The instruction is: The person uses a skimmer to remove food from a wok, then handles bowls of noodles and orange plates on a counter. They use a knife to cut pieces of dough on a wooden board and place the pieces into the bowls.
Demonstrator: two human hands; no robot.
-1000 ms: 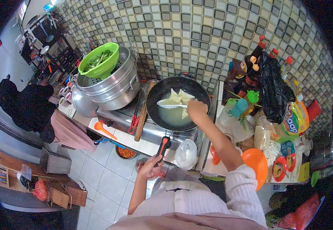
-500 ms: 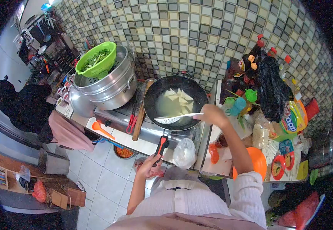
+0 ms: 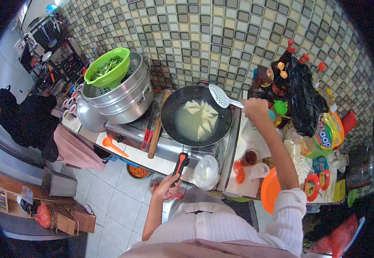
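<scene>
My left hand [image 3: 168, 185] is wrapped round the black and red handle [image 3: 180, 164] of a dark wok [image 3: 172, 124] on the stove. Pale triangular pieces [image 3: 205, 113] lie in cloudy liquid inside the wok. My right hand [image 3: 255, 108] grips a white slotted spatula [image 3: 220, 96] by its handle. The spatula's perforated head is raised over the wok's far right rim, with nothing visible on it.
Left of the wok stands a large metal steamer pot [image 3: 120, 101] bearing a green basket [image 3: 109, 69] of leafy vegetables. A wooden stick [image 3: 156, 133], red tongs [image 3: 146, 139] and an orange spoon [image 3: 114, 146] lie nearby. Bottles, a black plastic bag [image 3: 304, 96] and an orange plate [image 3: 271, 193] crowd the right counter.
My right hand has moved up and to the right, lifting the spatula out from the near side of the wok to its far right rim. The left hand keeps its hold.
</scene>
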